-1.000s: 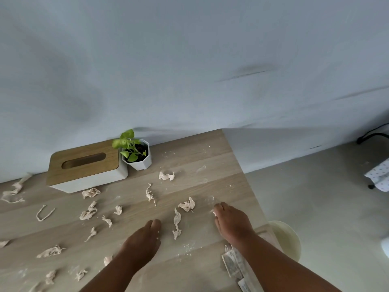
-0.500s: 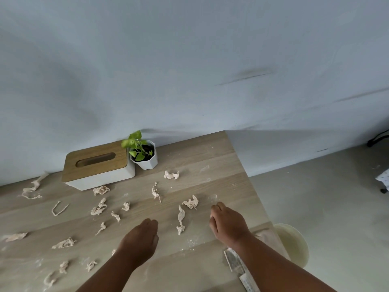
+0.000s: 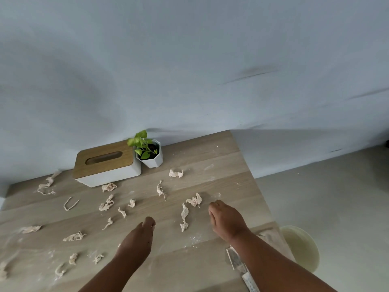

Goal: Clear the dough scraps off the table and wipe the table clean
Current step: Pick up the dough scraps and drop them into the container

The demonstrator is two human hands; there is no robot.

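Wood-grain tabletop [image 3: 221,157] fills the head view, dusted with flour and littered with pale dough scraps [image 3: 184,216] from the left edge right across to the middle. Left hand [image 3: 136,239] reaches forward, palm down, fingers [image 3: 148,223] together and fairly straight, holding nothing; whether the tips touch the wood, I cannot tell. Right hand [image 3: 226,221] is out too, palm down, fingers [image 3: 213,207] loosely curved and gripping nothing, tips at the surface just beside a crumpled scrap [image 3: 194,200]. A long twisted scrap lies between the two hands, touched by neither. Both forearms come in from the bottom edge, angled inward. At the back, against the wall [image 3: 189,70], sits a tissue box [image 3: 106,165] with a potted plant [image 3: 149,153] just beside it. Off the table's right corner, a pale bin [image 3: 301,247] stands on the floor [image 3: 336,207].
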